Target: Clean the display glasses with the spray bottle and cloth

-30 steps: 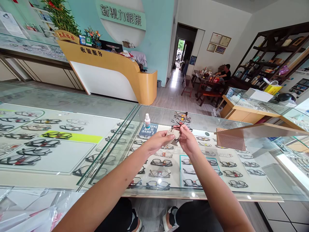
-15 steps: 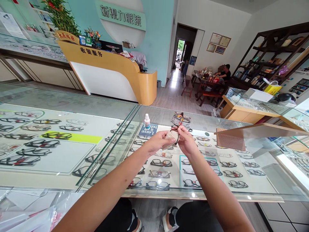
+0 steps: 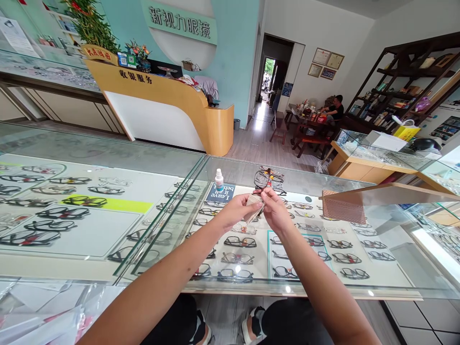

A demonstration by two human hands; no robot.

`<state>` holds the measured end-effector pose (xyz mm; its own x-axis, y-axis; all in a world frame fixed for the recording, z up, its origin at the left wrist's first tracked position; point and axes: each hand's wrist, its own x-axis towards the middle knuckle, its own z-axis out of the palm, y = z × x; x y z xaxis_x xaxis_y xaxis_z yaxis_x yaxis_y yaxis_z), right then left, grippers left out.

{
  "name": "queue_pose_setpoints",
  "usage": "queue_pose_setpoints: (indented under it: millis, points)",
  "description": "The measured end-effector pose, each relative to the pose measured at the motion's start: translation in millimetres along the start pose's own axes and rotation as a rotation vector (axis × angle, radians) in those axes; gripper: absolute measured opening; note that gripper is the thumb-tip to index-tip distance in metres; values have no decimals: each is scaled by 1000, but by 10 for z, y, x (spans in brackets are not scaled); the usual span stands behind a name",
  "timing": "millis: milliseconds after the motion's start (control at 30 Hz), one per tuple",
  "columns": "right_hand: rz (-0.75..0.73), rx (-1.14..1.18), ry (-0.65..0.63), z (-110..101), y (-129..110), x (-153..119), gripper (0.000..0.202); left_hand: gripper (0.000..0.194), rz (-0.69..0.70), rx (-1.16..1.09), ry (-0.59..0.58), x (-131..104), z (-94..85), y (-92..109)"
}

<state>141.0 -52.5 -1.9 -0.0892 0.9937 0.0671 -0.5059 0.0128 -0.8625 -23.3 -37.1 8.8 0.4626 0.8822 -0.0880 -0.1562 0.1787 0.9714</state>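
Over the glass display case (image 3: 201,289), my left hand (image 3: 237,211) is closed on a beige cloth (image 3: 254,207). Beside it, touching, my right hand (image 3: 276,209) pinches a dark-framed pair of glasses (image 3: 262,179), whose lenses rise above the fingers. The cloth covers part of the glasses near both hands. More glasses lie behind the held pair, partly overlapped by it. A small white bottle (image 3: 219,181) with a blue and red label stands upright on the case, left of the hands.
Rows of glasses (image 3: 240,242) lie inside the case. A brown tray-like board (image 3: 388,197) is at the right. Plastic sleeves and papers (image 3: 43,314) lie at the lower left. Farther back are a wooden counter (image 3: 219,129) and a seated person (image 3: 337,109).
The held glasses have turned, and a lens now shows more upright above the fingers. The cloth has shifted and bunched between my hands. My right hand has moved slightly left.
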Motion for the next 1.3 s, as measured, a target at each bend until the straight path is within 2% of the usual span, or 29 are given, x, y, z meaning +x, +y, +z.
queue_pose_setpoints:
  millis: [267,633,833,967,1200,1300]
  points:
    - [0,-39,-8,-28,25,14,42,71,53,117,50,5,5,-42]
    - [-6,-5,-21,-35,13,19,34,74,68,91,70,22,41,-58]
    - [65,8,17,-89,-19,66,42,72,60,23,38,23,33,-87]
    - [52,25,36,-84,-58,67,46,72,42,-42,-10,7,28,-88]
    - [12,-33,-10,-70,-122,6,45,60,105,-12,-155,-104,48,75]
    - [7,-73,-35,-49,-136,-20,42,58,124,-9,-174,-113,55,105]
